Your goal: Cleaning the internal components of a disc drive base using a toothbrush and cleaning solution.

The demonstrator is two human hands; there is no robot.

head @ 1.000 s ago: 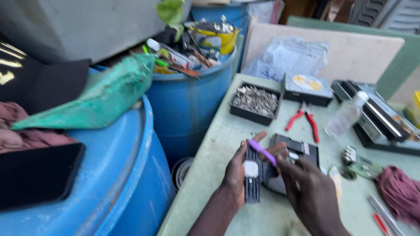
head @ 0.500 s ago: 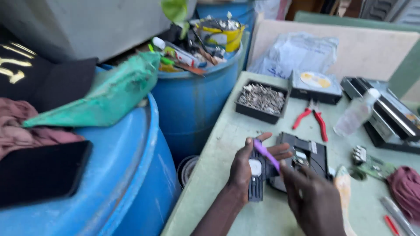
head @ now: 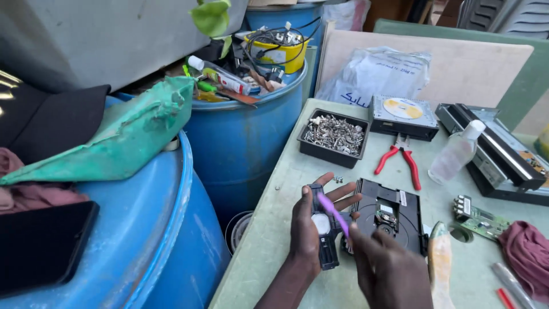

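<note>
Over the table's near edge: both hands meet above the green table [head: 286, 189].
Left hand [head: 306, 229]: fingers spread, cradling a narrow black part [head: 325, 240] upright in the palm.
Right hand [head: 389, 269]: fingers pinched shut on a purple tool [head: 333, 213], its tip against the part.
Beside them: black disc drive [head: 394, 214], just right of the fingers.
Farther back: tray of screws [head: 334, 136], red pliers [head: 400, 160].

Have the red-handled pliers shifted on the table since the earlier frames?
No. The red-handled pliers lie as before, just right of the black tray of screws and below the disc drive.
</note>
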